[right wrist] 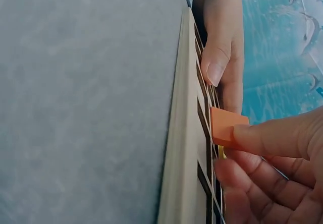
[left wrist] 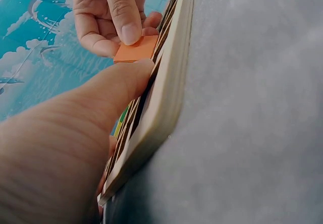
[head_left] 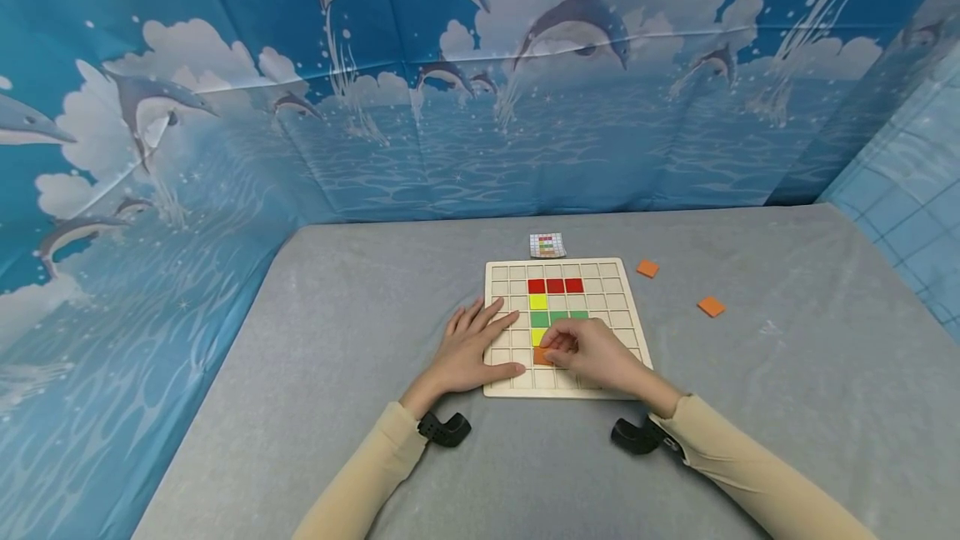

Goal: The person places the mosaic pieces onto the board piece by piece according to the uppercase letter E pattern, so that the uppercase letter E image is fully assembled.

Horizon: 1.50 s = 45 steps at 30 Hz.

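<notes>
A wooden grid board (head_left: 506,388) lies on the grey table. Red tiles (head_left: 555,286) form a row near its top, with a yellow tile (head_left: 537,302) below, a row of green tiles (head_left: 540,319), then another yellow tile (head_left: 538,337). My right hand (head_left: 596,354) pinches an orange tile (right wrist: 227,128) between thumb and fingers, low over the board just beneath the lower yellow tile. In the right wrist view the tile is tilted against the grid. My left hand (head_left: 467,354) rests spread on the board's left side, its thumb on the lower left squares.
Two loose orange tiles, one nearer the board (head_left: 647,268) and one farther right (head_left: 711,307), lie on the table (head_left: 375,298). A small pattern card (head_left: 547,245) sits just behind the board. A dolphin-print curtain (head_left: 450,148) hangs behind the table.
</notes>
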Available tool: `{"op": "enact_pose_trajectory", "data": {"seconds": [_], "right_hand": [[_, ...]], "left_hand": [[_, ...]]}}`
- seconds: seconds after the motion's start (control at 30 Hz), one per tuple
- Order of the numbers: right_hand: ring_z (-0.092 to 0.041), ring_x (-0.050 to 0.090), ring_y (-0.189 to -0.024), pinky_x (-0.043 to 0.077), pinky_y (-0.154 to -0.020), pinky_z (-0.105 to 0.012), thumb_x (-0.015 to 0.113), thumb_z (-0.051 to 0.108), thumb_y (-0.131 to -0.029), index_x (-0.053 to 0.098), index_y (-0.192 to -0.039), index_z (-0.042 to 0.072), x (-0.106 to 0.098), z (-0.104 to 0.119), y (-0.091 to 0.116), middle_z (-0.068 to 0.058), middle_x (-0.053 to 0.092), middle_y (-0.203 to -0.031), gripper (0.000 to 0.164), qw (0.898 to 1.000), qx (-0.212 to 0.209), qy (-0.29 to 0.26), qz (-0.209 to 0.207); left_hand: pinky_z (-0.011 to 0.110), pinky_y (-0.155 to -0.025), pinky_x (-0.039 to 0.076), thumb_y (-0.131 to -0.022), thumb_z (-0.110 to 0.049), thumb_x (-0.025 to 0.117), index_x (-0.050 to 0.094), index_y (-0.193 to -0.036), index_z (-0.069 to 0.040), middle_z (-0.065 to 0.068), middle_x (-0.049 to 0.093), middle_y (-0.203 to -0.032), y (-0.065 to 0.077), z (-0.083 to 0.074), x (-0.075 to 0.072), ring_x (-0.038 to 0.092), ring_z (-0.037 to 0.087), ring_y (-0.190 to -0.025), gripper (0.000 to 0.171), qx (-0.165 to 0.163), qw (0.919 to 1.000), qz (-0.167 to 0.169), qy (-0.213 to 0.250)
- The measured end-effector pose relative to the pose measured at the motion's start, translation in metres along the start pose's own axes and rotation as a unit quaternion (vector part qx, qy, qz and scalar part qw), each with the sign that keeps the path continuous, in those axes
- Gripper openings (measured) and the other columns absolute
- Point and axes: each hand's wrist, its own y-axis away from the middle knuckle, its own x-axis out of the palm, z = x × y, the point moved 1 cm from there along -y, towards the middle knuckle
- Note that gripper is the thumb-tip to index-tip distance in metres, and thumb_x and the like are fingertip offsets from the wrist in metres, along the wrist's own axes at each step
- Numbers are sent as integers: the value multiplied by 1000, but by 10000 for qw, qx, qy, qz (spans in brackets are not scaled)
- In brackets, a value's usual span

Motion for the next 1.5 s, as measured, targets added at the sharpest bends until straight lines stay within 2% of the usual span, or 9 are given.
{"op": "enact_pose_trajectory", "data": {"seconds": [0.17,0.47,0.67,0.97,1.13,1.27,1.5], "right_hand": [[-7,51,-63,44,-58,-26,74,7,-83,69,-84,14,2,1,0,10,56,-71,8,9993,-79,344,-90],[-5,49,-65,44,-58,-25,75,9,-81,73,-87,14,2,0,2,11,57,-78,8,9954,-401,801,-354],[-5,45,-62,39,-54,-25,74,10,-82,76,-87,15,2,-1,3,14,56,-74,7,9937,-337,1008,-346],[-6,45,-64,40,-56,-25,73,8,-83,76,-89,14,0,-1,5,13,56,-75,9,9956,-354,833,-229],[-6,50,-68,44,-60,-25,73,6,-83,76,-90,12,-7,-1,8,12,61,-79,10,9972,-352,619,-220],[-7,53,-68,47,-61,-25,74,4,-82,76,-90,11,-16,-5,13,11,62,-78,11,9976,-254,466,-453],[-9,52,-65,45,-57,-25,72,9,-85,75,-91,8,-38,-24,23,7,61,-78,7,9936,-82,596,-954]], "left_hand": [[49,-110,1,-85,-62,57,31,-150,-27,-1,15,-157,1,0,0,4,26,-143,78,9,10000,-29,58],[48,-110,1,-85,-62,56,30,-150,-28,-2,14,-157,1,2,2,3,25,-143,78,19,10000,-23,-32],[48,-110,1,-85,-62,56,30,-150,-28,-2,14,-157,1,2,2,3,25,-143,78,16,10000,-26,-34],[48,-110,0,-85,-62,56,31,-150,-27,-2,15,-157,0,-1,-1,3,25,-143,78,-12,10000,-4,-3],[48,-110,0,-85,-62,56,31,-150,-26,-1,15,-157,0,-1,-1,3,25,-143,79,-9,10000,7,-3],[47,-110,1,-84,-63,55,31,-150,-27,-1,15,-157,1,-1,-1,3,25,-143,79,-31,10000,29,-3],[50,-110,3,-84,-60,58,32,-150,-24,2,17,-157,1,-1,-2,6,28,-142,79,116,9999,-76,5]]}}
